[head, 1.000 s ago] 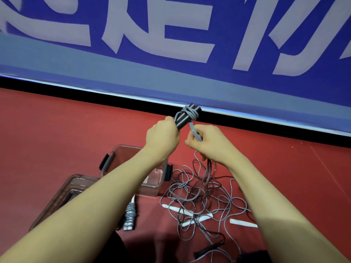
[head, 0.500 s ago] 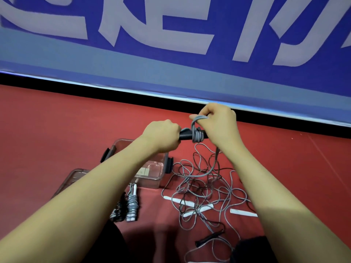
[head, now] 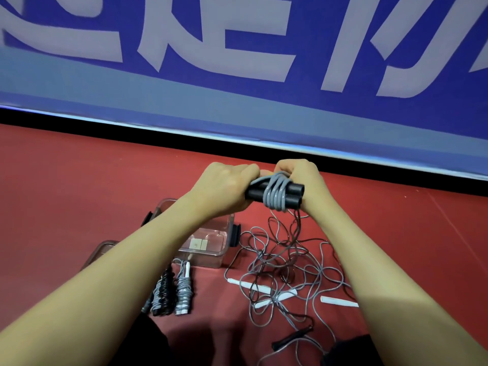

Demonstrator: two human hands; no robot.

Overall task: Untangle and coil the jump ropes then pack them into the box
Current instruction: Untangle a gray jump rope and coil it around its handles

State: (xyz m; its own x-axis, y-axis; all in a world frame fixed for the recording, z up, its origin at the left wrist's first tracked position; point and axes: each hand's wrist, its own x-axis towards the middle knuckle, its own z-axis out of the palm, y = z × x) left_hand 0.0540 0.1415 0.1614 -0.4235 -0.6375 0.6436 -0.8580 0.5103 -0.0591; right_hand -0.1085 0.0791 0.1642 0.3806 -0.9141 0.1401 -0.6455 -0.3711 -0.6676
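Observation:
My left hand grips the left end of two black jump-rope handles held side by side and level. Several turns of grey rope wrap their middle. My right hand curls over the top of the bundle and holds the rope there. The rope's free part hangs down into a tangled heap of grey ropes on the red floor, with white handles and a black handle in it. A clear plastic box stands below my left forearm.
The box's lid lies left of it, mostly hidden by my arm. Several coiled ropes lie in front of the box. A blue banner wall with a black base strip closes off the far side.
The handles have turned level and show more turns of grey rope. My right hand has come round over the top of the bundle, and both hands sit closer together.

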